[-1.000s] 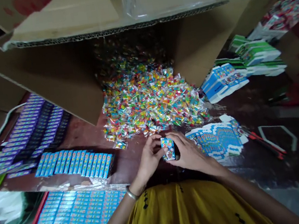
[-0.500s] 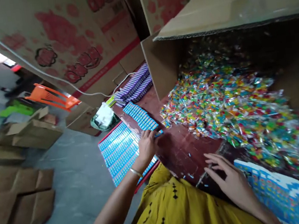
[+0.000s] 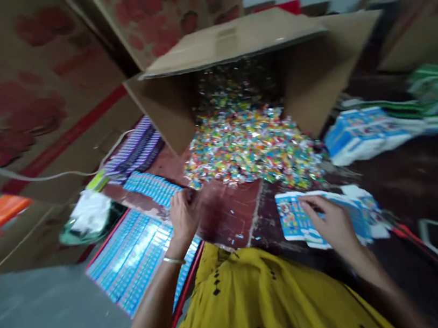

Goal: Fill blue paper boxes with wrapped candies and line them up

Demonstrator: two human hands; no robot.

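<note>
My left hand [image 3: 183,216] is at the near end of a row of small blue boxes [image 3: 151,186]. Its fingers are curled in and blurred, and whatever they hold is hidden. Below that row, a red-edged tray [image 3: 179,324] holds many more blue boxes [image 3: 129,252] in tight lines. On the right, my right hand [image 3: 334,226] reaches over a fanned stack of blue printed cards [image 3: 289,218]. Its thumb and forefinger close together at the upper edge of a card. Most of the stack shows around the hand.
A cardboard carton [image 3: 308,73] lies on its side, wrapped candies [image 3: 249,149] spilling out. Purple packs [image 3: 135,148] and a white bag [image 3: 91,212] are at the left. Blue packs [image 3: 365,130], green packs [image 3: 437,92] and a red-handled tool [image 3: 431,253] lie at right.
The view has swung to the right. My right hand has moved from above the bare tabletop onto the blue cards. My left hand stays by the end of the blue row.
</note>
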